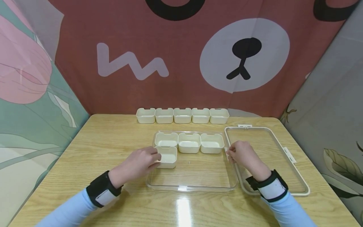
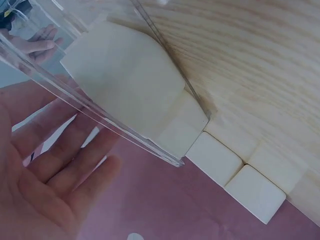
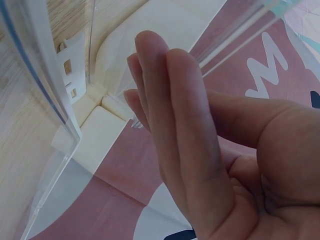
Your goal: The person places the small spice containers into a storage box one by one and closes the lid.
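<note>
In the head view a shallow clear plastic box (image 1: 193, 188) lies on the table with several small cream cups inside. Three stand along its back wall, and another cup (image 1: 167, 157) is at its left side, in front of them. My left hand (image 1: 141, 162) is at the box's left wall, fingertips beside that cup. Loosely extended fingers (image 2: 75, 155) show by the clear wall in the left wrist view. At the right wall is my right hand (image 1: 244, 153), its fingers (image 3: 185, 110) nearly straight. Neither view shows clearly whether the fingertips touch the wall.
Another row of cream cups (image 1: 182, 116) stands at the table's back edge. To the box's right lies a clear lid (image 1: 300, 181) with a white rim and latches, meeting the box's right side. A printed cloth (image 1: 181, 88) hangs behind the wooden table (image 1: 93, 142).
</note>
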`<action>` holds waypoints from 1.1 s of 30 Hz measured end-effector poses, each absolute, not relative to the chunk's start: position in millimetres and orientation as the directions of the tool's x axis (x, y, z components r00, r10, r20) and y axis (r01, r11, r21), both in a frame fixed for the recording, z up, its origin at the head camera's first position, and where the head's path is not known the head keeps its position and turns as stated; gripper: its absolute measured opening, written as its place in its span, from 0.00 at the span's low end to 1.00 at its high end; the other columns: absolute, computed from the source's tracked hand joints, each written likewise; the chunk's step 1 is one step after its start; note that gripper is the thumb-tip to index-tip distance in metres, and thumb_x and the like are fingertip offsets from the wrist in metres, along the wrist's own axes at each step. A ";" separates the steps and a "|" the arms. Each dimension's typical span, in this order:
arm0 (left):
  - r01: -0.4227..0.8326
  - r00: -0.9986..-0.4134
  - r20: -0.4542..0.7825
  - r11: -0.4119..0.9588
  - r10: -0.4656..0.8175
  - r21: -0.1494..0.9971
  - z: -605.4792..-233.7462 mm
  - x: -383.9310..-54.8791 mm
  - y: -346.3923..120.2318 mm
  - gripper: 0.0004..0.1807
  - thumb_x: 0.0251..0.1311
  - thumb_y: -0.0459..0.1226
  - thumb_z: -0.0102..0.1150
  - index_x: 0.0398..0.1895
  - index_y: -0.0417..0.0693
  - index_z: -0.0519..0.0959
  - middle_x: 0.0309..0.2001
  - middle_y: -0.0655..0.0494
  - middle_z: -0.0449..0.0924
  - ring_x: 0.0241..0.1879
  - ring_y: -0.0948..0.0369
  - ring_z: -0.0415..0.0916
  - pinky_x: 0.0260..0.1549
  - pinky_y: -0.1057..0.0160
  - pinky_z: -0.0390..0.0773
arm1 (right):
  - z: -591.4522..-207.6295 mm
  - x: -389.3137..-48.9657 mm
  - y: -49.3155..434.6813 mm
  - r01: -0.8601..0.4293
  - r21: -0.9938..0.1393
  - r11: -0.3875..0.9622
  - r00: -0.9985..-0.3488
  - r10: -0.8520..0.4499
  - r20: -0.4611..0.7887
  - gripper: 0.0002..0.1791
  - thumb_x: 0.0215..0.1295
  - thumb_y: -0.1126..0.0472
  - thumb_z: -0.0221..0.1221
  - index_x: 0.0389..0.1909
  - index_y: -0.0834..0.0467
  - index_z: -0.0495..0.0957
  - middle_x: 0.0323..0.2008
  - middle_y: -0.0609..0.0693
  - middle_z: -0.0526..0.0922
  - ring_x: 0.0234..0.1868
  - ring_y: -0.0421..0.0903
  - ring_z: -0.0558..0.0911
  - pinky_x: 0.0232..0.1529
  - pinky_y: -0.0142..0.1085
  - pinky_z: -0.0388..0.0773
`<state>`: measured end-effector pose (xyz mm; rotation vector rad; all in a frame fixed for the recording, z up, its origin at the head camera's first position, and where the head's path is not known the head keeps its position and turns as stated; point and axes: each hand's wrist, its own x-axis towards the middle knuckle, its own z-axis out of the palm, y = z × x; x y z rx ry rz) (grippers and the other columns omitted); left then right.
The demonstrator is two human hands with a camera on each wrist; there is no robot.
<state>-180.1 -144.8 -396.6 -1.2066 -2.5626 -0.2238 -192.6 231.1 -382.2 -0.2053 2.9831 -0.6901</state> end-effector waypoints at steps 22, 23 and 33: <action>0.715 -0.571 0.626 0.697 0.531 0.061 -389.2 -227.8 -153.0 0.06 0.51 0.34 0.67 0.34 0.44 0.82 0.33 0.54 0.78 0.36 0.58 0.75 0.32 0.60 0.78 | -380.3 -192.1 230.1 -0.105 -0.433 0.895 -0.988 -0.142 -0.053 0.10 0.63 0.64 0.58 0.25 0.65 0.81 0.18 0.51 0.81 0.19 0.43 0.79 0.19 0.32 0.70; 0.710 -0.575 0.629 0.701 0.524 0.065 -389.2 -231.2 -154.1 0.07 0.51 0.33 0.67 0.34 0.44 0.82 0.33 0.54 0.79 0.36 0.57 0.75 0.33 0.60 0.78 | -380.1 -192.2 229.9 -0.102 -0.436 0.894 -0.989 -0.140 -0.055 0.10 0.63 0.64 0.58 0.26 0.65 0.81 0.18 0.51 0.81 0.19 0.43 0.79 0.20 0.32 0.70; 0.662 -0.626 0.633 0.739 0.457 0.121 -395.7 -262.9 -166.5 0.11 0.49 0.29 0.68 0.37 0.40 0.81 0.37 0.49 0.79 0.40 0.54 0.75 0.39 0.56 0.78 | -378.9 -191.8 229.3 -0.102 -0.429 0.898 -0.989 -0.138 -0.054 0.10 0.63 0.64 0.58 0.26 0.65 0.82 0.18 0.51 0.81 0.19 0.43 0.80 0.19 0.31 0.71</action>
